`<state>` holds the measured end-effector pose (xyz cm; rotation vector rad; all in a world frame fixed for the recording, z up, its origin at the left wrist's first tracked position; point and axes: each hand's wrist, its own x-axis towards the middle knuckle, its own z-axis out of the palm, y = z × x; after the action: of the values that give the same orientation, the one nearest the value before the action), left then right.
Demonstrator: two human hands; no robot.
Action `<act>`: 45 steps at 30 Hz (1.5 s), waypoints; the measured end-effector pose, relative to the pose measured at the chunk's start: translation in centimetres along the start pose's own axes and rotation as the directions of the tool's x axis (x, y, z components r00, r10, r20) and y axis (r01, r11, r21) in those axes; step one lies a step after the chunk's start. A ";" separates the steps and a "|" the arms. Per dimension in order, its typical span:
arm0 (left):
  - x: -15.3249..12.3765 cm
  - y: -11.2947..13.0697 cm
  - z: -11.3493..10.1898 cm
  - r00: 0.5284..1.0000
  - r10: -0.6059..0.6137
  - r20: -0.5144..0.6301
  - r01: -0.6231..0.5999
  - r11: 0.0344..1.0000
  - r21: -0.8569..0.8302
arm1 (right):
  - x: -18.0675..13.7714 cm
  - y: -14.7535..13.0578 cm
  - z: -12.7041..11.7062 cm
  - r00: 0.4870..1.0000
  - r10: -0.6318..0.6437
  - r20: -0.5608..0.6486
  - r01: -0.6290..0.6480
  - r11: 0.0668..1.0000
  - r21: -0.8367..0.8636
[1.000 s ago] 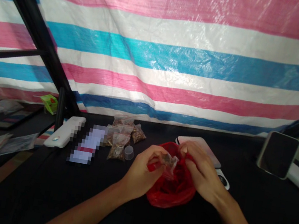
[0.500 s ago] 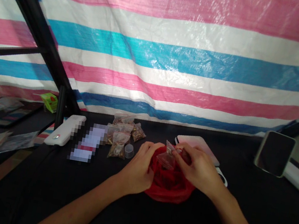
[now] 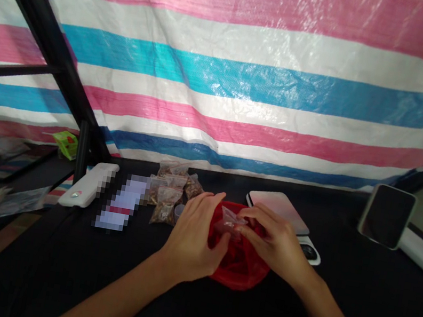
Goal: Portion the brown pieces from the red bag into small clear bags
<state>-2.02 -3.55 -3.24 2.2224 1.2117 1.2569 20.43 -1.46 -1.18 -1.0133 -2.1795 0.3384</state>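
A red plastic bag [image 3: 242, 280] stands with its mouth open on the black table, dark red contents inside that I cannot make out. Over its mouth, my right hand [image 3: 278, 245] is closed, pinching a small clear zip bag [image 3: 227, 221] between thumb and fingers. My left hand [image 3: 194, 237] lies against the red bag's left edge, fingers stretched out and thumb apart, its tip just below the zip bag. Several filled zip bags [image 3: 165, 207] with brownish bits sit left of this hand, which partly hides a small clear cup [image 3: 178, 211].
Behind my right hand is a pinkish flat device [image 3: 279, 205]. A phone [image 3: 387, 216] leans upright at the right. To the left are a white power bank [image 3: 89, 184], a blurred-out panel [image 3: 125, 203] and flat clear bags [image 3: 17, 204]. A striped sheet [image 3: 249, 78] hangs behind.
My left hand has moved right and its thumb has spread over the red bag's mouth, toward the zip bag. My right hand has shifted slightly left and lower with the zip bag.
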 end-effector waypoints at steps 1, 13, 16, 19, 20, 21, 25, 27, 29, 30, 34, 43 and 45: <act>-0.2 0.0 0.3 1.000 -0.024 0.012 0.024 0.999 -0.040 | 0.0 -0.1 0.1 1.000 -0.003 -0.007 0.003 1.000 0.022; -0.4 -2.2 1.5 0.995 -0.072 0.073 0.070 0.997 0.030 | -0.2 -0.1 0.8 0.993 0.043 -0.113 -0.032 0.995 0.096; -0.1 -2.1 1.4 0.992 -0.028 0.120 0.017 0.995 0.094 | -0.1 -0.2 0.6 0.969 0.073 -0.236 -0.056 0.995 0.078; 0.1 -1.9 1.1 0.990 -0.008 0.140 -0.013 0.989 0.147 | -0.1 -0.1 0.7 0.957 0.096 -0.274 -0.080 0.994 0.069; 0.2 -1.9 1.0 0.991 -0.014 0.137 -0.010 0.985 0.171 | -0.1 0.1 0.7 0.953 0.106 -0.284 -0.092 0.994 0.063; 0.2 -1.9 1.0 0.991 -0.025 0.129 -0.001 0.980 0.197 | -0.1 0.3 0.7 0.944 0.122 -0.308 -0.111 0.992 0.052; 0.1 -2.2 0.9 0.994 -0.057 0.094 0.029 0.960 0.277 | 0.0 2.5 -0.7 0.796 0.280 -0.537 -0.306 0.951 0.044; 0.1 -2.2 1.0 0.996 -0.051 0.076 0.026 0.956 0.292 | -0.1 4.4 -2.2 0.647 0.385 -0.658 -0.455 0.888 0.073; 0.1 -2.1 0.9 0.998 -0.040 0.054 0.023 0.955 0.295 | -0.7 6.5 -3.9 0.489 0.460 -0.741 -0.637 0.769 0.058; 0.2 -2.1 0.8 0.999 -0.036 0.039 0.023 0.954 0.297 | -1.1 7.6 -4.7 0.418 0.500 -0.758 -0.731 0.681 0.046; 0.5 -1.7 0.4 0.997 -0.034 -0.066 0.054 0.943 0.328 | -3.3 11.4 -6.6 0.257 0.707 -0.659 -0.945 0.327 -0.018; -0.6 -1.0 1.5 0.967 0.166 0.194 -0.209 0.950 0.230 | -2.0 10.0 -4.8 0.542 0.241 -0.805 -0.686 0.680 -0.258; -0.8 -1.0 1.8 0.965 0.161 0.210 -0.210 0.948 0.240 | -0.6 7.9 -3.3 0.639 0.164 -0.751 -0.526 0.805 -0.273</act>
<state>-1.26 -3.37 -5.35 2.6325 1.1740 0.9669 27.49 3.11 -2.96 -1.5499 -1.3463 -0.4033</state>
